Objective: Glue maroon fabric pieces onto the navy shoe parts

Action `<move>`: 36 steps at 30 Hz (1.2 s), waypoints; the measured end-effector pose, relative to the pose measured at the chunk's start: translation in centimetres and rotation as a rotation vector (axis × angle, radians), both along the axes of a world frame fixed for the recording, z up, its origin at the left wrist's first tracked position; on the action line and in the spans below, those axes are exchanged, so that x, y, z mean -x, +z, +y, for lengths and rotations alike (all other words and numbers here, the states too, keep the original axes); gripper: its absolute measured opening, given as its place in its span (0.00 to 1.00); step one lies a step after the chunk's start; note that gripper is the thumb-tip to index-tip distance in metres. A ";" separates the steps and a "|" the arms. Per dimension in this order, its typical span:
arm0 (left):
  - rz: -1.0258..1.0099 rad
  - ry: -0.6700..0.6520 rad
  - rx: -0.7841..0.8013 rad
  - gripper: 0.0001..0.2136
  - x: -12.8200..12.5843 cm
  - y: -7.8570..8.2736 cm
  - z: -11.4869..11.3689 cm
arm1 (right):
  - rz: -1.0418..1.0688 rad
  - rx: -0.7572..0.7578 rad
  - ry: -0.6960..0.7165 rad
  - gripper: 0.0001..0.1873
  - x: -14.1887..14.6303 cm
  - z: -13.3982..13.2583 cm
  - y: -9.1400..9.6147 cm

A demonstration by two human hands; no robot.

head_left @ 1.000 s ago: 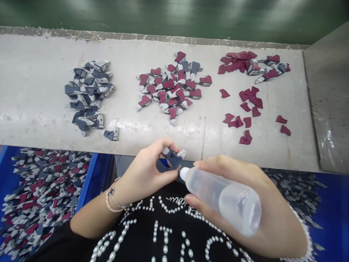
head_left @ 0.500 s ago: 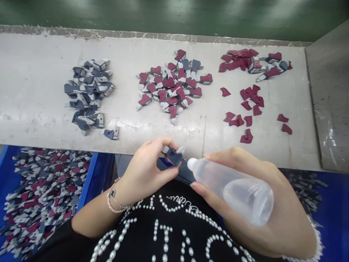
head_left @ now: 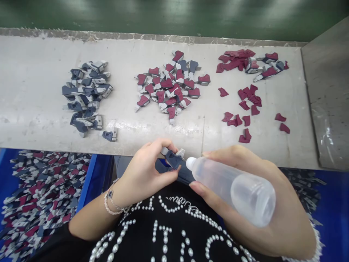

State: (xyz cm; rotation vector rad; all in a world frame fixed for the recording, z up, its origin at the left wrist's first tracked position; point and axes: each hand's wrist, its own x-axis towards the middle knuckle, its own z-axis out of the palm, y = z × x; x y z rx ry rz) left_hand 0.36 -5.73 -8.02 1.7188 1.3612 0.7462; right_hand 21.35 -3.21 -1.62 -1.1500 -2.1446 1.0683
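My left hand [head_left: 143, 173] pinches a small dark blue and grey piece [head_left: 173, 159] just below the table's front edge. My right hand [head_left: 261, 203] is wrapped round a clear plastic squeeze bottle [head_left: 234, 189], whose white tip [head_left: 190, 163] points at that piece and nearly touches it. Both hands sit close to my chest, over a black top set with pearls.
On the grey table [head_left: 32, 105] lie a pile of blue-grey pieces [head_left: 85, 94], a pile of red-topped pieces [head_left: 171, 87] and loose red patches [head_left: 247, 105]. Blue bins [head_left: 98, 171] at both sides below hold several mixed pieces. A grey block [head_left: 327, 98] stands at the right.
The bottle's tip drew slightly away to the right from the piece, then edged back toward it. My left hand has kept its pinch almost still.
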 end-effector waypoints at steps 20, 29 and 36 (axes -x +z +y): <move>-0.009 0.176 -0.003 0.17 0.5 -0.9 0.6 | 0.208 0.111 -0.138 0.18 -2.0 1.4 -1.6; -0.295 0.317 0.365 0.13 2.3 -2.8 1.3 | 0.422 0.378 0.040 0.21 -1.1 6.4 -8.1; -0.360 0.337 0.386 0.12 2.4 -3.5 1.1 | 0.277 0.300 -0.009 0.17 0.7 7.6 -9.9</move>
